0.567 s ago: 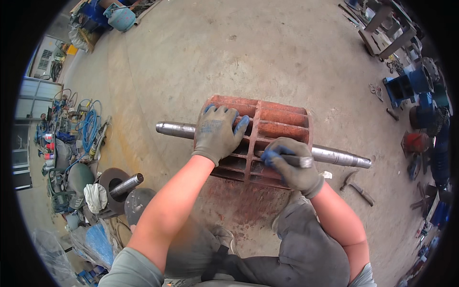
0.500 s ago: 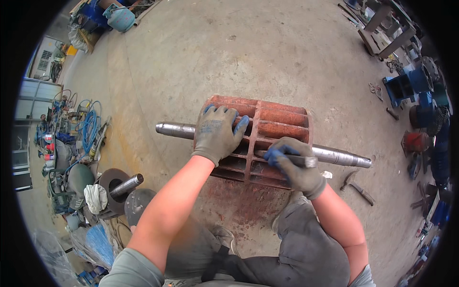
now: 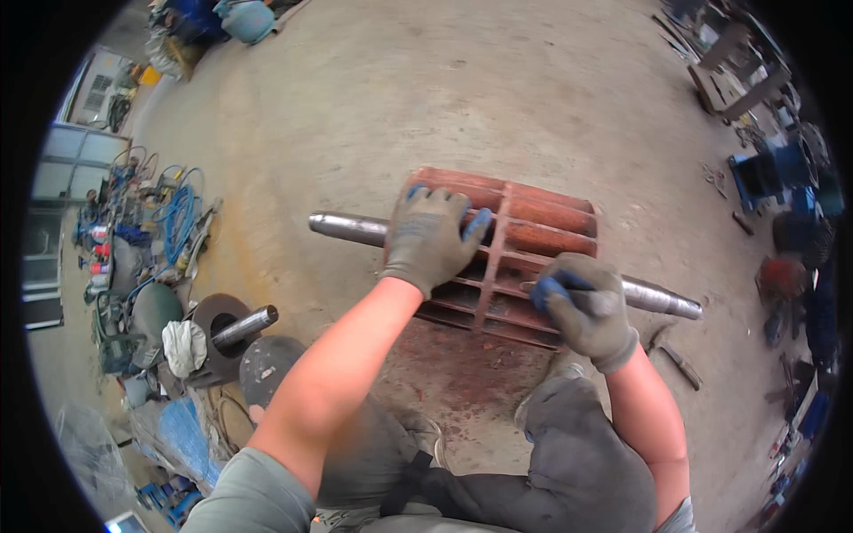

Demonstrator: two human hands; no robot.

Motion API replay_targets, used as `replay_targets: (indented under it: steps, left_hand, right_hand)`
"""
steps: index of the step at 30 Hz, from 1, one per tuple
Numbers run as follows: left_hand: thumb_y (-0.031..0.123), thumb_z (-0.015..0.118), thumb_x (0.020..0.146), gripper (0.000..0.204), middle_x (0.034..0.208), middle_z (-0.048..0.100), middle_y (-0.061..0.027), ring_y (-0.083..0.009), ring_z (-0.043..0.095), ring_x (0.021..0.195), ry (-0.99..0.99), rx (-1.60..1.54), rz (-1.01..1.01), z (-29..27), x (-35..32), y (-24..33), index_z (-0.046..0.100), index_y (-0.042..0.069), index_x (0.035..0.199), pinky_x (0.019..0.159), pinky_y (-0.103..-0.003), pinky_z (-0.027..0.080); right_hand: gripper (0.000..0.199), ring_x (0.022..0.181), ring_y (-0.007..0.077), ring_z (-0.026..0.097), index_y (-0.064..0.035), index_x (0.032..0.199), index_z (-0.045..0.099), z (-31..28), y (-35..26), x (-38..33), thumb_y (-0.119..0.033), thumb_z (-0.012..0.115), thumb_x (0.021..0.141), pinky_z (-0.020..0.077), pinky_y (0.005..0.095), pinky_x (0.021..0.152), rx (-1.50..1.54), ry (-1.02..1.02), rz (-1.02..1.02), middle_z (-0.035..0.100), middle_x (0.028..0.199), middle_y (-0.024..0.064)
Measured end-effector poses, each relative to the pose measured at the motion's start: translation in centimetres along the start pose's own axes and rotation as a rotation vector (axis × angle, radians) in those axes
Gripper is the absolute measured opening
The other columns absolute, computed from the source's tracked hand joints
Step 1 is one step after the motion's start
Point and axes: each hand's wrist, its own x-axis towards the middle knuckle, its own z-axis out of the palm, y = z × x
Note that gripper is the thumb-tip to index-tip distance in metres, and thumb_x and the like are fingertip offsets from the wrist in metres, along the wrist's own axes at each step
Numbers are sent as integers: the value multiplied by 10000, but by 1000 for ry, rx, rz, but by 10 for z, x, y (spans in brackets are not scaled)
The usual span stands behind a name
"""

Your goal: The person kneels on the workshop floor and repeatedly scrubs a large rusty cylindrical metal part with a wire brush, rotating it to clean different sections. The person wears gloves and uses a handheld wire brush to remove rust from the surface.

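Resting a grey-and-blue gloved left hand (image 3: 433, 235), fingers spread, on a rust-red ribbed metal drum (image 3: 553, 211) just ahead of grey-trousered legs (image 3: 586, 453). Clenching a short dark rod (image 3: 606, 305) in the matching gloved right hand (image 3: 593, 329).

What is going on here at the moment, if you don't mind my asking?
A person wearing grey and blue gloves is working with both hands at a red, slatted drum that has a metal shaft sticking out at both ends. The left hand lies on the drum, while the right hand grips a slim, rod-like tool over its slots; blur hides the tool's exact type. A hammer lies on the floor to the right.
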Motion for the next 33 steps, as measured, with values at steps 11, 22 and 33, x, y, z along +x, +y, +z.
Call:
replay_targets:
  steps: [11,22,33]
  left_hand:
    - [510,592,1059,480,1137,754,-162,-349,661,1151,-164,-74,-83,6,-4,4,803,80,1084,1163,-465,416]
    - [511,584,1062,490,1098,769,-161,-346,674,1110,-74,-52,-80,17,-1,-7,813,79,1032,1128,-471,436]
    - [517,585,1069,492,1100,767,-165,-354,678,1128,-61,-66,-64,20,3,-7,809,80,1041,1169,-481,423]
  right_hand:
    - [298,784,143,517,-20,911,608,23,48,-16,-266,584,1078,427,293,724,410,33,145,583,880,53]
    - [327,780,146,504,-30,896,581,25,57,-11,-309,587,1067,402,306,711,346,-1,159,556,854,45]
    - [356,788,142,501,-33,896,592,20,57,-12,-337,616,1078,402,300,718,350,15,194,549,860,36]
